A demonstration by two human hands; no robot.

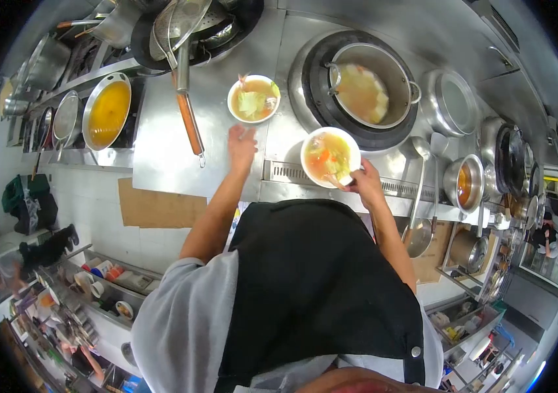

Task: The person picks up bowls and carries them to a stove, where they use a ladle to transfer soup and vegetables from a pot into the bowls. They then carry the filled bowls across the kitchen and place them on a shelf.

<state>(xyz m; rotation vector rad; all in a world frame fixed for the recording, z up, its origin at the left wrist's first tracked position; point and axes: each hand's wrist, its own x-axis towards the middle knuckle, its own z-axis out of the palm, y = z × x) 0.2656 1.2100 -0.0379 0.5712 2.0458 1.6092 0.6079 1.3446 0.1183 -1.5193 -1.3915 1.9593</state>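
My right hand [365,185] grips the rim of a white bowl of soup [326,157] with orange and green pieces, at the counter's front edge. My left hand [242,145] has its fingers apart and holds nothing. Just beyond it, a second white bowl of soup [253,99] with cabbage rests on the steel counter [167,157]. Behind the right-hand bowl, a large pot [364,85] with soup and pale pieces sits on a round black burner.
A strainer with a wooden handle [189,124] leans from a black wok [143,39]. Orange liquid fills a pan [107,112] at the left. Ladles [421,171], a small pot [464,184] and stacked bowls [452,101] stand at the right.
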